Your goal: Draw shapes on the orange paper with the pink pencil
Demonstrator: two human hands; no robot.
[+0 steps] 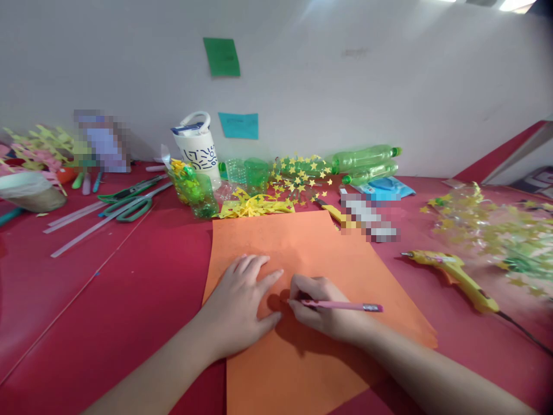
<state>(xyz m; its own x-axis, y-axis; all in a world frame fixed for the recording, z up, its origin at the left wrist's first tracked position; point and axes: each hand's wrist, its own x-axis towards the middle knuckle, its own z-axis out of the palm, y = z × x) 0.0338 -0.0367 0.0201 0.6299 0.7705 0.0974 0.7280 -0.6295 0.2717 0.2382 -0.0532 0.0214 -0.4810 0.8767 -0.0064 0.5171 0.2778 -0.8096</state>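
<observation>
A large orange sheet of paper (268, 242) lies in front of me on the red tabletop. My left hand (244, 302) rests flat on its left part, fingers spread. In my right hand (326, 311) is a pink pencil (345, 305), pinched between thumb and fingers, its eraser end pointing right. The pencil's tip is down near the paper, close to my left fingertips. Any marks at the tip are too faint to make out.
A yellow glue gun (458, 274) lies at the right beside star-decorated plastic (479, 230). Behind the paper are yellow cut strips (254, 206), green plastic bottles (367, 158) and a white tumbler (199, 153). Green-handled scissors (133, 208) and glue sticks (86, 236) lie left.
</observation>
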